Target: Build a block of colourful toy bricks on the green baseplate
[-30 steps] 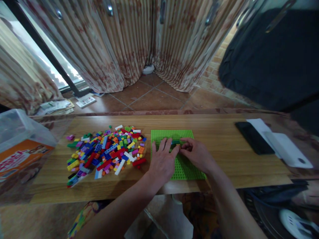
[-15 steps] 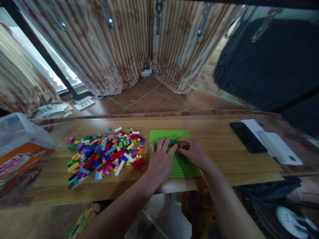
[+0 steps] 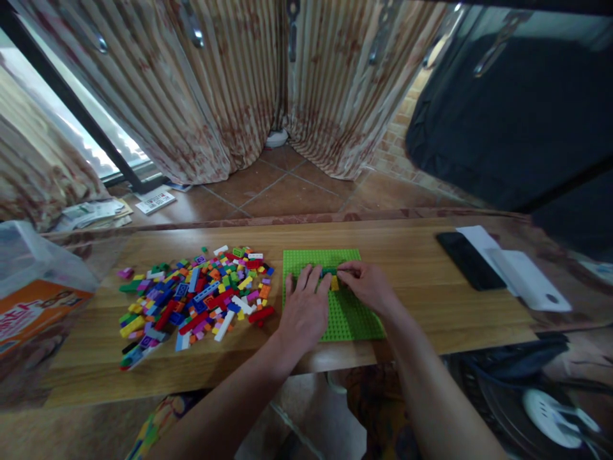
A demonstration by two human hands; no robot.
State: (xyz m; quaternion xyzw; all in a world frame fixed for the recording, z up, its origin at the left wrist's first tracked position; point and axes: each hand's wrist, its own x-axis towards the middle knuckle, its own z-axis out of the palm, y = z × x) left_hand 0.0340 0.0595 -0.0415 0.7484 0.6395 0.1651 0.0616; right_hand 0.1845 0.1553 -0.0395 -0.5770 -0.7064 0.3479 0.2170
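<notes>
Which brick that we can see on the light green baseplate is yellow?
The small yellow brick, between the left hand and the right hand; the pieces visible just beyond it look dark green.

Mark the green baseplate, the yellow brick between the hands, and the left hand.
Green baseplate (image 3: 354, 321): head view, bare studded surface.
Yellow brick (image 3: 334, 283): head view, its visible middle.
Left hand (image 3: 304, 311): head view, back of the hand.

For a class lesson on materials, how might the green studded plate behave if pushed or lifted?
The green studded plate looks thin and broad, so pushed it would probably slide rather than tip. Its flat, unbowed look suggests some stiffness; its thinness, likely lightness.
</notes>
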